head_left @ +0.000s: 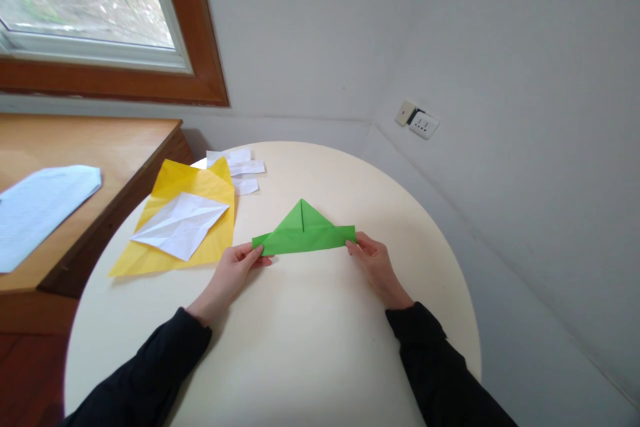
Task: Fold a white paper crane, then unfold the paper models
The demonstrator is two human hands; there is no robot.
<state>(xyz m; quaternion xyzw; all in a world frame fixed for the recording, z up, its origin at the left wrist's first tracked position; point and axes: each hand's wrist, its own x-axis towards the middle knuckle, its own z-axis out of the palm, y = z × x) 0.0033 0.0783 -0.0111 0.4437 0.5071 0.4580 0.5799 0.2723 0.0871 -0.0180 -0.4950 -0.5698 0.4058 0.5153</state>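
A folded sheet of green paper [303,239] is stretched between my two hands, over the middle of the round table. It has a triangular peak pointing away from me, a centre crease in that peak, and a long flat band along the near edge. My left hand [239,265] pinches the band's left end, thumb on top and fingers beneath. At the right end, my right hand [373,263] grips the band between thumb and fingers. Both hands are closed on the paper.
On the round white table [320,353], a creased white paper [183,221] lies over a yellow sheet [175,177] at left. Several white paper pieces [245,167] sit behind them. A wooden desk [125,140] with a pale sheet [45,213] stands at far left. Walls rise behind.
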